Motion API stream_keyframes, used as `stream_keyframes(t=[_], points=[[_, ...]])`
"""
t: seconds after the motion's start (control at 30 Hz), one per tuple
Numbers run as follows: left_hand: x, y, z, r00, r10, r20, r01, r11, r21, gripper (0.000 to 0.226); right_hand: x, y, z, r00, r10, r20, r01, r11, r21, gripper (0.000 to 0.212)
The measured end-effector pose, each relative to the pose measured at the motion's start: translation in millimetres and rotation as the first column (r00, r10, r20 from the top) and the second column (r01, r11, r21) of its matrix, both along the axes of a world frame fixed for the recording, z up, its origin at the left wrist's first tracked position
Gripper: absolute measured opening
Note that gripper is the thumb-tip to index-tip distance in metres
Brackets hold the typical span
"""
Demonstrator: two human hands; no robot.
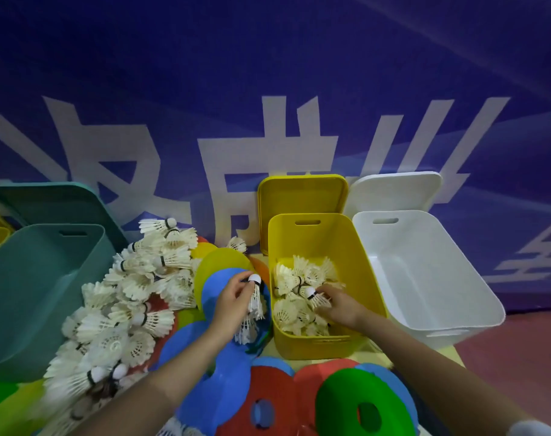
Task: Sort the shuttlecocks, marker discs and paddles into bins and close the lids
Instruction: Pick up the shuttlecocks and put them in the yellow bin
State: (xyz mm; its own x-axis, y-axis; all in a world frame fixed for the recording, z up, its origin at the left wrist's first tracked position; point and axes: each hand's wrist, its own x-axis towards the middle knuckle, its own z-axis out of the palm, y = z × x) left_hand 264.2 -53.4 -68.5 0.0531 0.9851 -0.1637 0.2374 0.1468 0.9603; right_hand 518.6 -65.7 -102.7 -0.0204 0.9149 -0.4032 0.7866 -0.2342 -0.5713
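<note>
A heap of white feather shuttlecocks (132,297) lies left of centre on top of coloured marker discs (267,401). My left hand (233,297) holds a shuttlecock (256,298) cork-up, just left of the yellow bin (370,278). My right hand (340,305) reaches inside the yellow bin, its fingers on a shuttlecock (315,297) among several others lying there. The bin's yellow lid (302,196) leans upright behind it. No paddles are in view.
A teal bin (32,278) stands open at the left with its lid (54,199) behind it. A white bin (440,278) with nothing in it stands right of the yellow one, its lid (393,190) upright. A blue banner wall rises behind. Red floor shows at the right.
</note>
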Motion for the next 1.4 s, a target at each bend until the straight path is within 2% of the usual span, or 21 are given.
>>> stream_keyframes(t=[0.1, 0.2, 0.27, 0.33, 0.43, 0.53, 0.63, 0.7, 0.83, 0.97, 1.1, 1.17, 1.23, 1.4], points=[[8.3, -9.4, 2.5, 1.0, 0.017, 0.011, -0.017, 1.0, 0.0, 0.017, -1.8, 3.6, -6.5, 0.986, 0.129, 0.103, -0.132, 0.991, 0.027, 0.05], [15.3, -19.4, 5.1, 0.997, 0.066, 0.03, -0.066, 0.998, -0.003, 0.016, -3.1, 6.9, -10.8, 0.885, 0.284, 0.369, -0.29, 0.956, -0.04, 0.05], [20.7, -24.6, 5.6, 0.995, 0.08, 0.053, -0.08, 0.997, -0.001, 0.017, -1.9, 9.1, -11.1, 0.839, 0.28, 0.466, -0.293, 0.955, -0.046, 0.054], [27.6, -29.0, 6.3, 0.995, 0.085, 0.061, -0.085, 0.996, 0.001, 0.019, 2.7, 10.1, -5.8, 0.887, 0.184, 0.424, -0.219, 0.975, 0.035, 0.057], [39.7, -30.0, 6.9, 0.994, 0.074, 0.074, -0.077, 0.997, 0.031, 0.026, 21.2, 6.1, 4.1, 0.95, -0.018, 0.313, -0.077, 0.954, 0.29, 0.051], [55.3, -23.9, 6.9, 1.0, 0.002, 0.005, -0.003, 0.994, 0.108, 0.031, 42.4, -5.3, 12.6, 0.972, -0.208, 0.109, 0.118, 0.833, 0.54, 0.044], [77.3, -14.3, 10.8, 0.991, -0.096, -0.094, 0.108, 0.986, 0.13, 0.029, 49.5, -17.6, 14.8, 0.955, -0.232, 0.187, 0.038, 0.717, 0.696, 0.046], [90.7, -4.9, 9.5, 0.98, -0.139, -0.145, 0.156, 0.982, 0.109, 0.03, 52.0, -21.4, 11.7, 0.955, -0.253, 0.157, 0.077, 0.718, 0.692, 0.049], [121.4, 13.3, -3.2, 0.95, -0.235, -0.205, 0.246, 0.969, 0.028, 0.033, 64.3, -26.1, 4.4, 0.9, -0.407, -0.155, 0.426, 0.755, 0.498, 0.046], [156.7, 23.0, -21.1, 0.901, -0.354, -0.251, 0.346, 0.935, -0.077, 0.034, 75.4, -29.3, 6.9, 0.877, -0.402, -0.263, 0.479, 0.778, 0.407, 0.038], [174.4, 17.4, -42.6, 0.7, -0.596, -0.394, 0.54, 0.802, -0.255, 0.038, 78.1, -29.2, 5.0, 0.864, -0.409, -0.294, 0.5, 0.769, 0.398, 0.038], [174.6, 14.3, -47.8, 0.661, -0.615, -0.429, 0.556, 0.786, -0.27, 0.038, 75.6, -28.6, 4.5, 0.874, -0.404, -0.27, 0.484, 0.773, 0.41, 0.037], [170.8, 14.6, -44.4, 0.678, -0.598, -0.427, 0.55, 0.798, -0.246, 0.035, 73.5, -28.7, 4.4, 0.88, -0.407, -0.247, 0.475, 0.773, 0.421, 0.036], [136.9, 22.8, -10.3, 0.816, -0.464, -0.346, 0.467, 0.881, -0.078, 0.028, 71.9, -27.8, 4.5, 0.875, -0.425, -0.231, 0.484, 0.78, 0.397, 0.035]])
